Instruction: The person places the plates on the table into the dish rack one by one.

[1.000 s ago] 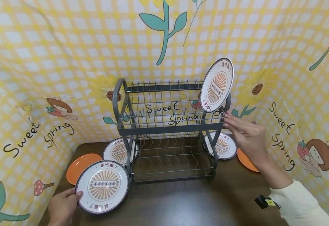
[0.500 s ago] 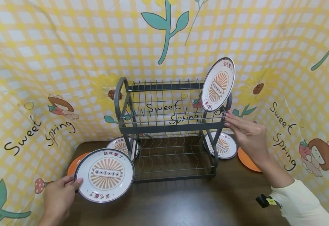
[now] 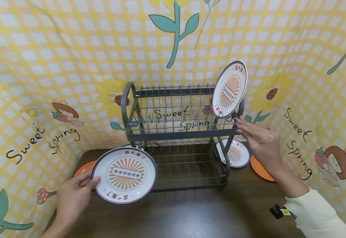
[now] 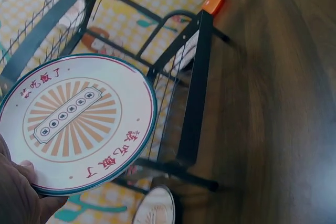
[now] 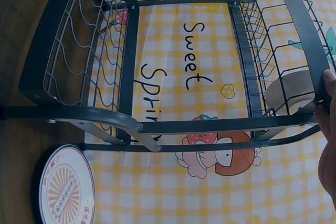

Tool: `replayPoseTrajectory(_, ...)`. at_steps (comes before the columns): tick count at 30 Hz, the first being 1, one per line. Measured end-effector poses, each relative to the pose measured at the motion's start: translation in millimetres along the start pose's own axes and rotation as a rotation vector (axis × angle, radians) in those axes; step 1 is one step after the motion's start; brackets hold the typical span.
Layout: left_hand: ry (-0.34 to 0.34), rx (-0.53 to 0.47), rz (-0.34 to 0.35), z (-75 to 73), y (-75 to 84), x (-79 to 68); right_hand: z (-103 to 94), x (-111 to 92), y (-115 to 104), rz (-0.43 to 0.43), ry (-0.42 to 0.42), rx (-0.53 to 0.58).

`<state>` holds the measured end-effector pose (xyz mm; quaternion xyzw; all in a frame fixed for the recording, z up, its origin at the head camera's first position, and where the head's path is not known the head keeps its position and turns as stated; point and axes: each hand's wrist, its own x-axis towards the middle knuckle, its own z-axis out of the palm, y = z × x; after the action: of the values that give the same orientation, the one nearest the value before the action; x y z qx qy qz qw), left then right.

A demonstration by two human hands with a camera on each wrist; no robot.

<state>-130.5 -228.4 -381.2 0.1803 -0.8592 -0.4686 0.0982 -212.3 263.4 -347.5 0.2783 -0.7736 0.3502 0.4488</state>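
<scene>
My left hand (image 3: 74, 195) pinches the left rim of a white plate (image 3: 125, 175), thumb on its printed face. The plate, dark-rimmed with an orange sunburst, is held tilted before the left end of a grey two-tier dish rack (image 3: 178, 135). In the left wrist view this plate (image 4: 79, 124) overlaps the rack's frame. My right hand (image 3: 259, 142) grips the front right corner of the upper tier; in the right wrist view its fingers (image 5: 329, 85) lie on the bar. A matching plate (image 3: 230, 89) stands tilted upright in the upper tier, at the right end.
An orange plate (image 3: 85, 168) lies at the left, partly covered by the held plate. Another printed plate (image 3: 234, 153) and an orange plate (image 3: 262, 168) lie right of the rack on the dark wooden table (image 3: 190, 211). Checked cloth (image 3: 101, 49) lines the back and sides.
My left hand has lifted the plate and carried it right, toward the rack, so it now hides most of the printed plate behind. My right hand keeps its grip on the rack.
</scene>
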Motion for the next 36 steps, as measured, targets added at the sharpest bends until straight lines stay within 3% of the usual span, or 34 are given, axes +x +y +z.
replayPoseTrajectory(3, -0.016, -0.023, 0.058, 5.5, 12.9, -3.4, -0.4, 0, 0, -0.002, 0.007, 0.000)
replayPoseTrajectory(7, -0.022, 0.020, 0.148, 10.5, 26.3, -7.4, -0.2, -1, 1, -0.010, 0.001, -0.011)
replayPoseTrajectory(11, -0.056, 0.008, 0.196, 14.9, 38.2, -9.3, -0.6, -2, 1, -0.009, -0.001, -0.017)
replayPoseTrajectory(20, -0.118, -0.084, 0.206, 22.6, 67.2, -18.3, 0.7, -3, 1, -0.017, -0.004, -0.027)
replayPoseTrajectory(28, -0.171, -0.148, 0.212, 36.1, 86.5, -23.7, 4.5, -6, 3, -0.035, 0.048, -0.014)
replayPoseTrajectory(36, -0.220, -0.213, 0.197, 49.8, 98.1, -29.2, 0.9, -4, -1, -0.025, 0.000, -0.042)
